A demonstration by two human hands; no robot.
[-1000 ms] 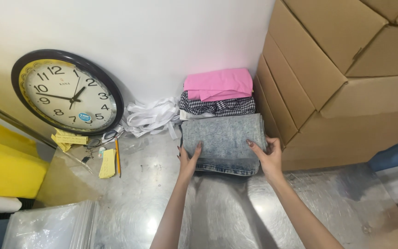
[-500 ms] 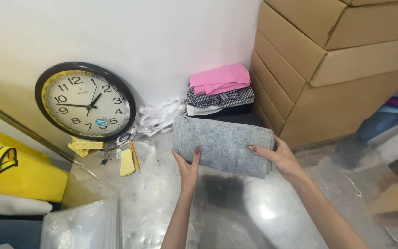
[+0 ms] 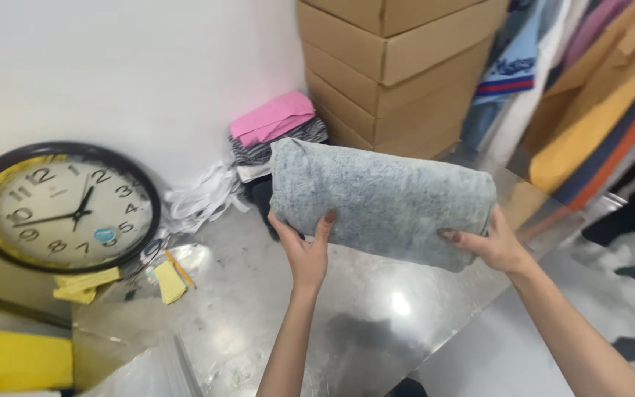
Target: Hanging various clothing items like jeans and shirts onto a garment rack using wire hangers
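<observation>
— What are the hands doing?

— Both grasp a folded grey garment, held up in the air above the metal table. The left hand grips its near left corner, thumb on the front face and fingers behind. The right hand clasps the lower right end, with fingertips pressed onto the cloth (the nails are painted dark).

— Where is the garment in the scene?

— Roughly in the middle, tilted so its left end sits higher and farther than its right. It touches neither the table nor the pile behind it, and its shadow falls on the table below.

— What pile?

— A stack of folded clothes at the far side by the white wall: a pink piece on top, a striped one under it, then dark ones. The garment hides part of it.

— And to the left?

— A round clock with a dark rim leans against the wall. Just beside it, on the table, lie yellow scraps and a pencil. White straps lie bunched between clock and stack. A yellow cloth shows at the near left edge.

— The right side?

— Cardboard boxes are stacked at the far right, just beside the clothes. Farther right hang coloured garments (blue, white, orange, among others). The floor there is blurred; I cannot tell what lies on it.
</observation>
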